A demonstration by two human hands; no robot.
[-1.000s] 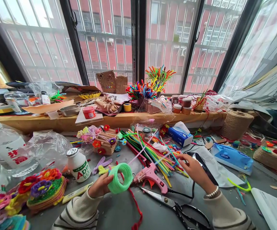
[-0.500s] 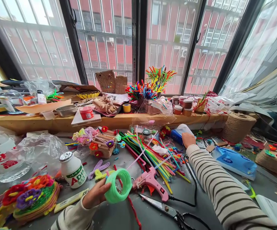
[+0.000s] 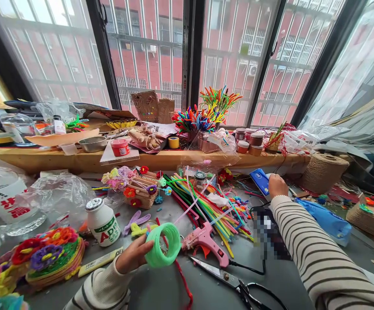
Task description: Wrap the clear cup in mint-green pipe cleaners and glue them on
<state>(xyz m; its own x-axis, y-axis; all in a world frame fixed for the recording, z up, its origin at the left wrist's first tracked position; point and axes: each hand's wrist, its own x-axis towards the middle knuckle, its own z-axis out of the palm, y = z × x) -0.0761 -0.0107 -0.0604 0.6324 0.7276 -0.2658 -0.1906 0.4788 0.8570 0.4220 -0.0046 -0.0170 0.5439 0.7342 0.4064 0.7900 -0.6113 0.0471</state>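
Observation:
My left hand (image 3: 134, 255) grips the left side of a light green ring (image 3: 163, 245), which looks wound from soft cord and is held up with its opening towards me. At the back right, my right hand (image 3: 278, 186) is closed on a blue packet (image 3: 260, 181) with some white at its edge; the fingers are partly hidden. A pink glue gun (image 3: 206, 243) lies just right of the ring. Below it are open scissors (image 3: 227, 277) with black handles. A red pipe cleaner (image 3: 183, 284) runs behind the ring towards the front.
Many coloured pipe cleaners (image 3: 203, 206) are heaped mid-table. A white bottle (image 3: 102, 221), fuzzy flowers (image 3: 49, 254) and a flower-trimmed basket (image 3: 143, 193) stand left. A blue soft pack (image 3: 325, 221) and a twine spool (image 3: 325, 172) are right. A blurred dark patch (image 3: 271, 237) lies beside my right sleeve.
My right hand has moved right, and the blue packet has shifted right and tilted up with it. A blurred dark patch now shows by the sleeve. The green ring stays in my left hand.

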